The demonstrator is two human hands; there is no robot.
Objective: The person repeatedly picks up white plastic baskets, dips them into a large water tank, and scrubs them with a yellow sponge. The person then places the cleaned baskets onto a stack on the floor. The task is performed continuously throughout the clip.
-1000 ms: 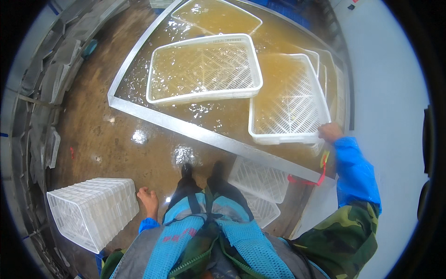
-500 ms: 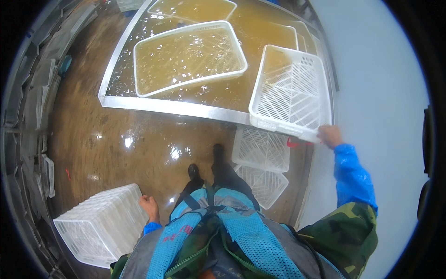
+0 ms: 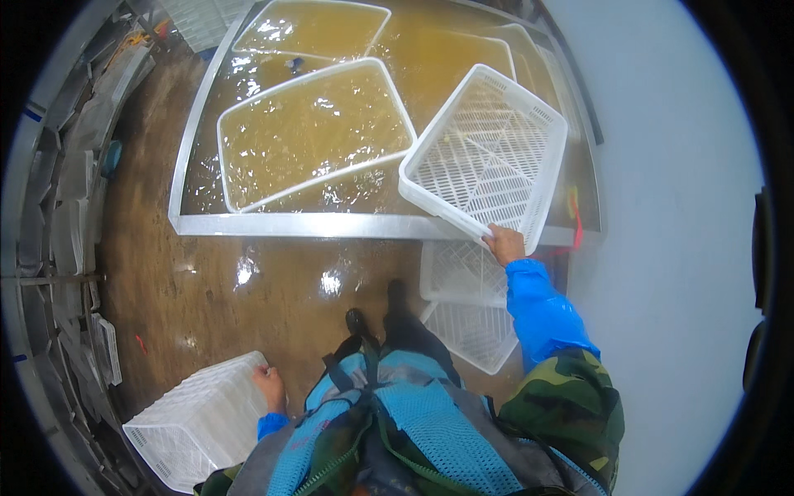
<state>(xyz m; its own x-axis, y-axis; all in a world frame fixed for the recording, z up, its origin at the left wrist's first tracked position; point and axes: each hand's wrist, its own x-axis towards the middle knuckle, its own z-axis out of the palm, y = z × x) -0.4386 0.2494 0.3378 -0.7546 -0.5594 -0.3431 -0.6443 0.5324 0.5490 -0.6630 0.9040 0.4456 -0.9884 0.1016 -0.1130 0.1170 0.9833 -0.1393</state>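
Note:
My right hand [image 3: 506,245] is closed round the near edge of a white slatted plastic crate [image 3: 496,157]. That crate lies askew over the tank's near rim, its left side meeting a white crate [image 3: 314,178] sunk in the murky yellow-brown water. At the lower left, a nested stack of white crates [image 3: 198,413] rests on its side. My left hand [image 3: 269,388] has its fingers curled at the stack's right upper edge; the fingertips are partly hidden.
The metal-rimmed tank [image 3: 322,226] holds further crates [image 3: 331,7] toward the back. Beneath its near right rim stand two white crates [image 3: 471,335] on the wet brown floor [image 3: 215,306]. A pale wall [image 3: 670,207] bounds the right; piled grey crates [image 3: 78,207] line the left.
My right hand has moved left, swinging the held crate round so its far end points right. It now meets the sunken crate. My left hand stays at the stack. The whole view has shifted slightly.

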